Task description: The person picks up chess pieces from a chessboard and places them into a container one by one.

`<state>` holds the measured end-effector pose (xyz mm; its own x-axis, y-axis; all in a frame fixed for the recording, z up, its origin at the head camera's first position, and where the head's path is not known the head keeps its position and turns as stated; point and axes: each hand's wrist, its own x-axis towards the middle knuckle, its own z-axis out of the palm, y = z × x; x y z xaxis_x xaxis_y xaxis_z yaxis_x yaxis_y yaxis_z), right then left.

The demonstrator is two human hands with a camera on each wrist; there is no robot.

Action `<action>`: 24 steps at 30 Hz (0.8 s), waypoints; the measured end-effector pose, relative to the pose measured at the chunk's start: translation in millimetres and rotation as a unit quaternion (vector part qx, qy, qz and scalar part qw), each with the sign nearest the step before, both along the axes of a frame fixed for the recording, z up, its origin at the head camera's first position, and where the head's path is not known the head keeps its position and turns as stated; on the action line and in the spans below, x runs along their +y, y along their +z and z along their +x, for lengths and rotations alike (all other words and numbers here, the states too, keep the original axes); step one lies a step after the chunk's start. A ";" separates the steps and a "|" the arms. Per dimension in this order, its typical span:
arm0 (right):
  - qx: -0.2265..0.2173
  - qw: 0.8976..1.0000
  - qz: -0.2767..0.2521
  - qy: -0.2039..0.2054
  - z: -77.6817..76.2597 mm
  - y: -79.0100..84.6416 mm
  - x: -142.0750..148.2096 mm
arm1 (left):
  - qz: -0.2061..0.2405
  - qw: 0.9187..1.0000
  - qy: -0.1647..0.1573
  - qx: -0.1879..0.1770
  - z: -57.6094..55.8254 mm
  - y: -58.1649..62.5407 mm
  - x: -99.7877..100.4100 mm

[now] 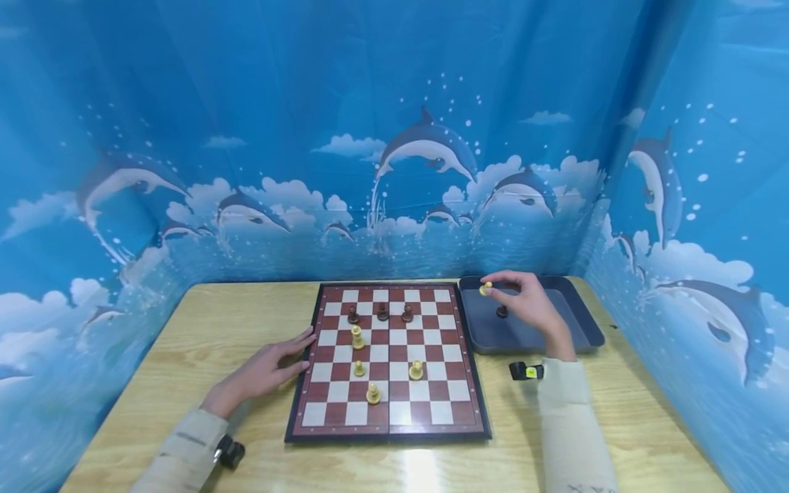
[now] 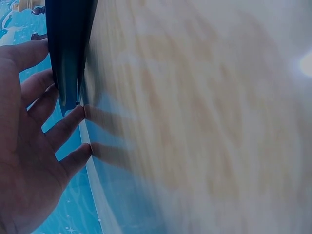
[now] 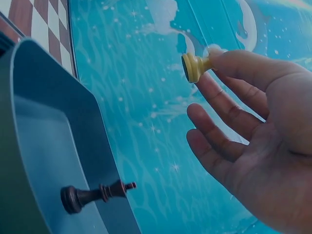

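My right hand [image 1: 529, 301] pinches a cream-yellow pawn [image 1: 484, 289] between thumb and fingers, above the far left part of a grey tray [image 1: 573, 311]. In the right wrist view the pawn [image 3: 194, 68] lies sideways, its dark base facing left. A dark king [image 3: 90, 196] stands upright inside the tray, below that hand. My left hand [image 1: 265, 370] rests its straight fingers against the left edge of the chessboard [image 1: 407, 414]. The left wrist view shows these fingertips touching the board's dark side [image 2: 70, 53].
Three dark pieces, among them one dark piece [image 1: 383, 312], stand on the board's far side. Several yellow pieces, including a tall one [image 1: 357, 338] and a nearer one [image 1: 416, 370], stand closer. The wooden table [image 1: 234, 308] meets a dolphin-print curtain [image 1: 277, 137] behind.
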<state>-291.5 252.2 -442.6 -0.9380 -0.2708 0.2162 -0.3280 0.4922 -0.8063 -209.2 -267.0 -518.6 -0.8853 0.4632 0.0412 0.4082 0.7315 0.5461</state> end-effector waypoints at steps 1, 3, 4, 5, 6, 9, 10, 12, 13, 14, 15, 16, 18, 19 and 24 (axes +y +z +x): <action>0.002 1.000 0.002 -0.005 0.0 0.0 1.7 | 0.000 1.000 0.001 -0.001 0.0 0.1 -0.1; 0.008 1.000 0.006 -0.015 0.2 0.2 4.5 | -0.001 1.000 0.001 0.000 -0.1 0.3 -0.1; 0.010 1.000 0.009 -0.021 0.3 0.1 6.0 | -0.002 1.000 0.002 0.000 0.0 0.4 -0.1; 0.011 1.000 0.011 -0.026 0.5 0.0 7.7 | -0.003 1.000 0.002 0.001 0.1 0.4 -0.2; 0.012 0.999 0.014 -0.031 0.7 -0.1 9.2 | -0.003 1.000 0.002 0.002 0.2 0.4 -0.2; 0.015 0.998 0.026 -0.047 1.5 -0.6 14.4 | -0.002 1.000 0.000 0.005 0.6 0.2 -0.2; 0.017 0.998 0.031 -0.053 1.7 -0.6 16.3 | -0.002 1.000 -0.001 0.006 0.5 -0.1 -0.1; 0.020 0.997 0.038 -0.063 1.9 -0.8 19.7 | -0.001 1.000 -0.002 0.007 0.4 -0.5 0.1; 0.021 0.997 0.043 -0.068 2.1 -0.9 21.3 | 0.000 1.000 -0.003 0.006 0.4 -0.8 0.2; 0.021 0.996 0.046 -0.071 2.1 -1.2 22.9 | 0.002 1.000 -0.001 0.005 0.4 -0.9 0.2; 0.021 0.996 0.050 -0.075 2.3 -1.4 24.5 | 0.002 1.000 0.000 0.003 0.4 -1.0 0.2; 0.021 0.995 0.051 -0.077 2.4 -1.7 26.0 | 0.001 1.000 0.001 0.002 0.5 -1.2 0.0; 0.020 0.995 0.051 -0.081 2.2 -2.6 29.3 | 0.000 1.000 0.002 0.001 0.7 -1.1 -0.1; 0.019 0.995 0.051 -0.083 2.2 -3.0 30.7 | 0.000 1.000 0.002 0.000 0.8 -1.0 -0.2; 0.020 0.995 0.044 -0.090 3.3 -5.2 36.7 | 0.000 1.000 -0.002 0.002 0.7 0.9 0.1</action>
<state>-288.2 289.0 -447.8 -0.9642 -0.1189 0.2372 -0.2592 0.6134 -0.7460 -208.5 -266.9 -517.7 -0.8837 0.4660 0.0441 0.4123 0.7302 0.5448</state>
